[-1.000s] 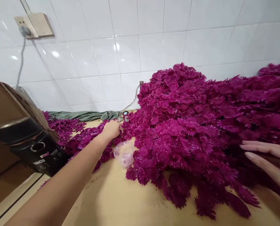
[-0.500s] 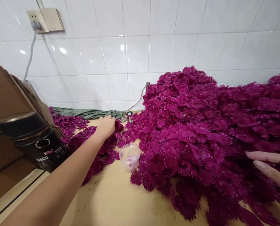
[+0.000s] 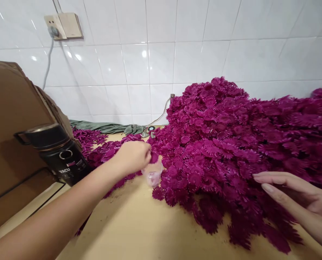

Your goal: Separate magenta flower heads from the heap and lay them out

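A large heap of magenta fabric flowers (image 3: 231, 144) covers the right half of the tan table (image 3: 139, 231). My left hand (image 3: 133, 157) is closed in a pinch on one magenta flower (image 3: 154, 157), just above a small clear plastic cup (image 3: 153, 175) with something pink inside. My right hand (image 3: 293, 196) lies at the heap's near right edge, fingers stretched out and apart, holding nothing. A thinner layer of flowers (image 3: 101, 150) is spread behind my left hand.
A black insulated bottle (image 3: 59, 153) stands at the left against a brown cardboard box (image 3: 11, 119). A green cloth (image 3: 106, 128) lies along the white tiled wall. A wall socket (image 3: 63, 26) with a grey cable is at upper left.
My left hand has drawn back from the far flowers toward me, now pinching a flower over the cup. My right hand has reached further into view along the heap.
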Available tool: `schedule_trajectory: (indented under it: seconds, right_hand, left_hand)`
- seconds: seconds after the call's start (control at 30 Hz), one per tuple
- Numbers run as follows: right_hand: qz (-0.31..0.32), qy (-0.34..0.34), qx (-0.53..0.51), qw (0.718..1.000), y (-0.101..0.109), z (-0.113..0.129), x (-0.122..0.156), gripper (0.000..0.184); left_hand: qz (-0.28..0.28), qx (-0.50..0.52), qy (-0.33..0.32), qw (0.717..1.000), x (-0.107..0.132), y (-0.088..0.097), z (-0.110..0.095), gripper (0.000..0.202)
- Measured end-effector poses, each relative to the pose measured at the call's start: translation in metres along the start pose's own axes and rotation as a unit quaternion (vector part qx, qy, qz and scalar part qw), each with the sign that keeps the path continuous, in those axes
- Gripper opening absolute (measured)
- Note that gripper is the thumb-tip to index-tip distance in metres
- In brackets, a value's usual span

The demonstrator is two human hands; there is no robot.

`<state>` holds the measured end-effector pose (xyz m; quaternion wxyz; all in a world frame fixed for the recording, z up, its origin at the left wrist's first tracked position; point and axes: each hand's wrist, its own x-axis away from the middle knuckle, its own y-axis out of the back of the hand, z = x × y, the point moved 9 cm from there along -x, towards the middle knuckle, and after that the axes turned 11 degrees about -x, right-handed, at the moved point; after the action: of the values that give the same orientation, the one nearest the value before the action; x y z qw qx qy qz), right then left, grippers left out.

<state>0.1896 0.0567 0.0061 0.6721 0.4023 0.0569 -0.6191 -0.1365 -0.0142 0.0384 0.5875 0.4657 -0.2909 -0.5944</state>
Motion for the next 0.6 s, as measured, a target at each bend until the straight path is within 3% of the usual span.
schedule_trajectory:
  seconds: [0.1,0.3,0.47,0.6]
  right_hand:
    - [0.049,-0.007,-0.039,0.998,-0.014,0.013,-0.002,0.035]
    - [0.102,0.009,-0.058,0.993,-0.027,0.039,0.001,0.037]
    - [0.115,0.031,-0.058,0.991,-0.030,0.022,0.007,0.033]
    - [0.121,0.018,-0.072,0.990,-0.035,0.010,0.011,0.034]
  left_hand:
    - [0.058,-0.028,-0.083,0.994,0.009,-0.010,-0.032,0.030]
    - [0.147,0.004,-0.156,0.977,-0.002,-0.027,-0.047,0.021]
    - [0.223,0.015,-0.232,0.947,0.000,-0.034,-0.067,0.016]
    - [0.238,-0.012,-0.222,0.946,-0.004,-0.037,-0.076,0.013]
